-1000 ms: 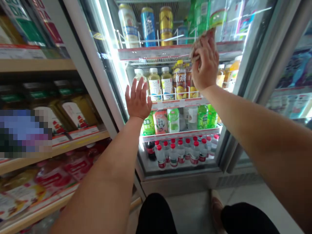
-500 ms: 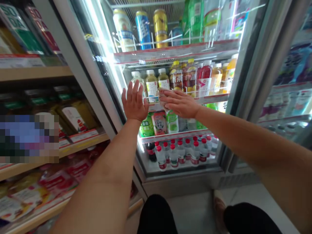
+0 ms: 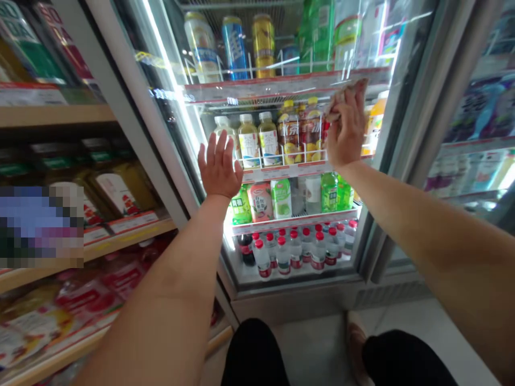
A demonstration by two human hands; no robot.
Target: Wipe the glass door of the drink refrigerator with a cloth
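The glass door [image 3: 298,195] of a lit drinks fridge stands before me, with bottles and cans behind it. My left hand [image 3: 220,169] lies flat on the left part of the glass, fingers spread, holding nothing. Higher up and to the right, my right hand [image 3: 346,128] is bent round a thin greyish-brown cloth [image 3: 359,86] held against the pane. Part of the cloth sticks out above the fingers; the rest is hidden under the hand. Behind the right hand, some juice bottles on the middle shelf are covered from view.
Wooden shelves [image 3: 132,236] with bottles and packs run along my left. At right, a metal door frame [image 3: 414,134] borders a second fridge door. Below are the fridge's metal base [image 3: 298,308], the floor [image 3: 314,343] and my knees [image 3: 257,354].
My right hand has swept up and right across the glass with the cloth, from beside the left hand to the upper right. My left hand has stayed in place on the glass.
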